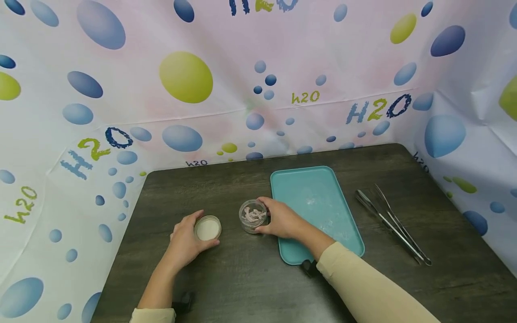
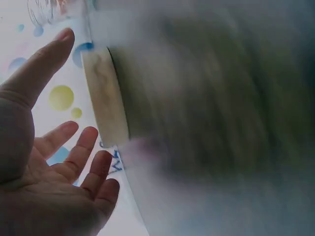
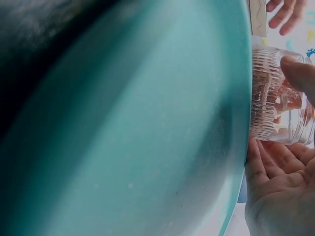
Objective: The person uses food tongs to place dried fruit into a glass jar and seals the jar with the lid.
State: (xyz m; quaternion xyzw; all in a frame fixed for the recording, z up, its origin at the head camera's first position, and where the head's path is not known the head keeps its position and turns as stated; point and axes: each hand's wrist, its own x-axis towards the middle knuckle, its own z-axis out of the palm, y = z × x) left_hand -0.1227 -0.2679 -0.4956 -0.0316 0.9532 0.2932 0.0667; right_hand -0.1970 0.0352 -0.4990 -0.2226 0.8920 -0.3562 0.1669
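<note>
In the head view my left hand [image 1: 186, 242] is beside a round, light wood-look lid [image 1: 208, 228] lying on the dark table. The left wrist view shows this hand [image 2: 59, 162] with its thumb raised and fingers spread, apart from the lid [image 2: 105, 98]. My right hand [image 1: 280, 219] holds a clear ribbed jar [image 1: 253, 215] by its side, thumb and fingers around it. Pale pinkish strips lie inside the jar, whose top is uncovered. In the right wrist view the jar [image 3: 268, 98] stands between the thumb and fingers.
A turquoise tray [image 1: 315, 202] lies under my right forearm, just right of the jar. Metal tongs [image 1: 393, 226] lie farther right on the dark wooden table [image 1: 242, 278]. A patterned sheet [image 1: 226, 80] hangs behind and at both sides.
</note>
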